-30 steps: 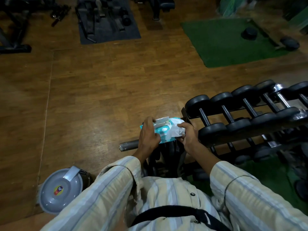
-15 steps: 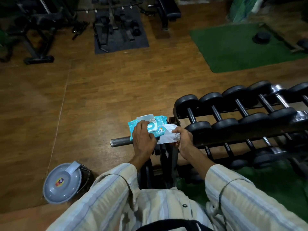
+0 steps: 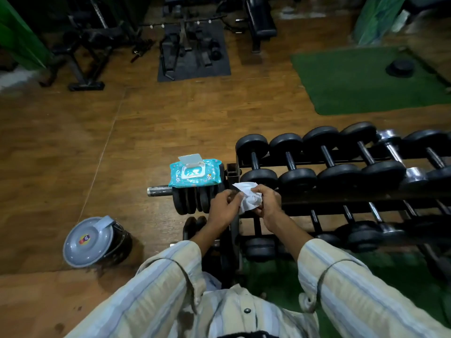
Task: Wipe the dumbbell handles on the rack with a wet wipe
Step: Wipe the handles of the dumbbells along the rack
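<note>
Dumbbells (image 3: 292,167) are racked in rows at 3 o'clock, their handles bare and untouched. At 8 o'clock a grey lidded bin (image 3: 89,240) stands on the wooden floor. At centre a wipe pack (image 3: 195,175), flap open, is rested on plates (image 3: 192,198) stacked on a bar (image 3: 158,191). Just right of it, a wipe (image 3: 247,197) is pinched between the left hand (image 3: 223,209) and the right hand (image 3: 267,203), both closed on it, in front of the rack (image 3: 341,195). Lower dumbbells are partly hidden by the rack rail and forearms; the rack is cut off at the right edge. At 12 o'clock benches are dim and hard to make out. Half a second ago the pack was held by the left hand; it has since been released, and the wipe drawn clear.
</note>
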